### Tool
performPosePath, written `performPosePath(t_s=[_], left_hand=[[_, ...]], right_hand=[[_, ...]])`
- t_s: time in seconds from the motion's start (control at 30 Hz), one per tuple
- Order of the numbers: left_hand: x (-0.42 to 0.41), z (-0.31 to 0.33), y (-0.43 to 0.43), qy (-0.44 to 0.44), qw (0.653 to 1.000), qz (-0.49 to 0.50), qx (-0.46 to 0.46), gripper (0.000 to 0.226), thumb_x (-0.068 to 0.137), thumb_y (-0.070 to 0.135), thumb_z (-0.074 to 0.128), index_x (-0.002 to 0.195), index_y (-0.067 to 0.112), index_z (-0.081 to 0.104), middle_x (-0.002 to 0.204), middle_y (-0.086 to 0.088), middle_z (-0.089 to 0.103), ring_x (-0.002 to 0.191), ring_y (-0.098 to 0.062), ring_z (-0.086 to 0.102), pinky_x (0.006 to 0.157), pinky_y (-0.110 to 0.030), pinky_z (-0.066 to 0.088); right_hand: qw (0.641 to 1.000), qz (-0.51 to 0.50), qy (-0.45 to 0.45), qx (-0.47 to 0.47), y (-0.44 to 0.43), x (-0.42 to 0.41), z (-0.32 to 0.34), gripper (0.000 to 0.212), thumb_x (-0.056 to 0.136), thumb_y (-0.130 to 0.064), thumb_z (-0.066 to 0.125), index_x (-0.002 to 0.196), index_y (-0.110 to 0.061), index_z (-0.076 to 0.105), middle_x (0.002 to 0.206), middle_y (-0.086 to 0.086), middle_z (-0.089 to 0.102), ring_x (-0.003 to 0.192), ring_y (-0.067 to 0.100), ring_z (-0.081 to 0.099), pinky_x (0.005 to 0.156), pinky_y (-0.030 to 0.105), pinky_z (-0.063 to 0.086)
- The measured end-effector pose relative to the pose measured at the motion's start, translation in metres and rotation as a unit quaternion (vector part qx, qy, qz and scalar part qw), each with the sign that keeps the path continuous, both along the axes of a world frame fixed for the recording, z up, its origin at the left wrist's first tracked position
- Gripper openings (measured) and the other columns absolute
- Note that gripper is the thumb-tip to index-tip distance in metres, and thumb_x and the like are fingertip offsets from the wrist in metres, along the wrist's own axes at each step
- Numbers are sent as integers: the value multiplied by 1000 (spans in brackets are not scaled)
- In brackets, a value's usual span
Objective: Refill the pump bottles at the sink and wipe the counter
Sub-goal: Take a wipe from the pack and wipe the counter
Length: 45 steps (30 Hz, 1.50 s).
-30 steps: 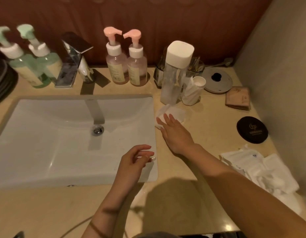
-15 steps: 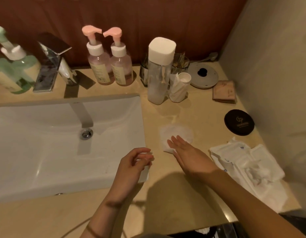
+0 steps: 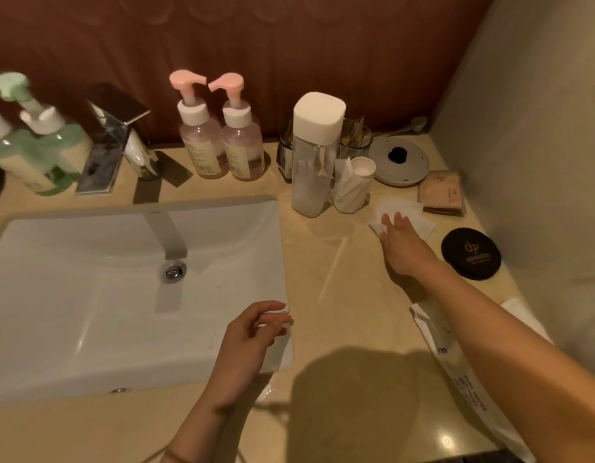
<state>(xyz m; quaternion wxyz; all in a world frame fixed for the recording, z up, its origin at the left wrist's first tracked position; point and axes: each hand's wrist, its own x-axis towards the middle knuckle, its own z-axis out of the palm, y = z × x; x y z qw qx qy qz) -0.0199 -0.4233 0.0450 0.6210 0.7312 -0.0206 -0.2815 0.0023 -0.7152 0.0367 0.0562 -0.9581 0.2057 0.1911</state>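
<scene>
Right grip is spread flat with straight fingers, pressing a white wipe onto the beige bench, between a small white wrapped cup and a round black compact. Left grip hovers over the front right corner of the white sink, fingers loosely curled with nothing plainly held. Two pink-topped pump bottles stand side by side, touching, at the back of the bench just right of the chrome faucet; two green pump bottles stand left of it, blurred. A tall clear bottle with a white cap stands upright, right of the pink pair and near the sink's back right corner. A white packet lies on the bench under the right forearm
</scene>
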Motion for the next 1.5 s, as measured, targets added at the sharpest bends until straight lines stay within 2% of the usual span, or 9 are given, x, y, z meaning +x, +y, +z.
performPosePath(t_s=[0.43,0.63,0.73,0.87,0.97,1.13,1.3,1.37,1.5], left_hand=[[-7,-1,-10,5,1000,-6,-5,21,90,0,52,100,12,65,89,-7,73,84,-18,68,69,-16,49],[-9,1,-12,-2,999,-36,-9,21,91,-2,50,102,8,64,89,-9,73,85,-22,67,66,-13,48],[-12,4,-13,-1,999,-43,-19,21,91,-3,48,104,5,63,92,-13,72,86,-23,66,64,-10,46],[-18,7,-13,3,998,-50,-38,21,90,-5,49,103,3,63,92,-15,71,84,-21,65,63,-9,46],[-20,8,-9,-3,997,-65,-34,22,91,-4,49,105,4,64,92,-13,71,84,-17,67,63,-8,46],[-21,10,-5,7,997,-73,-38,22,91,-2,49,106,5,64,95,-11,71,83,-12,67,64,-9,47],[-20,11,0,-3,997,-72,-35,22,91,-1,50,106,7,64,97,-11,71,85,-17,67,67,-11,49],[-20,13,1,-2,997,-72,-36,22,91,-1,50,106,6,63,97,-12,71,84,-18,67,66,-11,50],[-21,15,7,-6,996,-82,-27,22,92,0,49,106,9,63,98,-10,71,82,-15,68,66,-12,50]], right_hand=[[987,108,-106,45,77,-39,-32,54,101,-5,26,151,-13,6,159,11,3,146,28,-3,117,33,2],[989,123,-39,73,101,-95,-17,48,104,-31,16,150,-32,3,159,-9,-4,145,9,-10,115,37,-7],[990,115,-1,78,109,-119,-2,60,92,-45,-8,149,-37,5,158,-15,-3,144,5,-8,114,33,2],[988,74,9,138,120,-147,5,44,104,-31,19,147,-42,14,157,-19,3,143,2,-4,110,35,18],[977,55,-31,205,128,-164,3,51,97,-54,5,143,-44,22,154,-21,13,142,-1,2,110,15,9],[938,-35,-93,332,148,-175,-1,40,103,-34,24,141,-42,32,152,-21,21,140,-5,10,103,2,3],[973,23,-102,205,150,-177,-13,69,85,-64,-7,142,-45,26,152,-23,18,141,-5,5,108,11,-3],[982,26,-113,146,142,-168,-15,77,80,-58,-9,142,-39,33,154,-16,21,144,6,8,109,17,-8],[986,37,-158,23,127,-149,-26,45,92,-36,30,124,-29,61,133,6,57,123,30,53,102,38,36]])
